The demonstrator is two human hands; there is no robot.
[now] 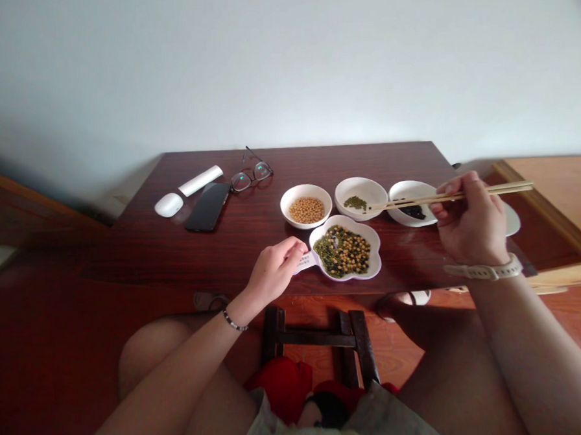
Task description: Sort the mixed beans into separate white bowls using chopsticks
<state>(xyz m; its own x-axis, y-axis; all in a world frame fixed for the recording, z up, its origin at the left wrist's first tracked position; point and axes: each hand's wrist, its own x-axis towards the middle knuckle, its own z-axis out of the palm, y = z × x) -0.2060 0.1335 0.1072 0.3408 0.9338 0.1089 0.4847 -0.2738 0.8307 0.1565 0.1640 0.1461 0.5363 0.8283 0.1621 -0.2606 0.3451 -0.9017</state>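
Observation:
My left hand [276, 269] is closed on the short handle of a white flower-shaped dish [376, 247], which holds mixed beans [343, 252] in green, black and yellow. In my right hand [473, 214] is a pair of chopsticks [508, 188], pointing left. Their tips are over or inside the middle white bowl [377, 188], near a small heap of green beans [355, 203]. To its left, a white bowl [289, 195] contains yellow soybeans [307, 210]. The right-hand white bowl [406, 189] has black beans [413, 212], partly behind the chopsticks and my fingers.
On the dark wooden table [253, 245], a black phone [207, 207], eyeglasses [252, 176], a white rod-shaped object [201, 180] and a white rounded object [168, 205] lie at the left. A pale round item [513, 220] shows behind my right wrist. The wall borders the far edge.

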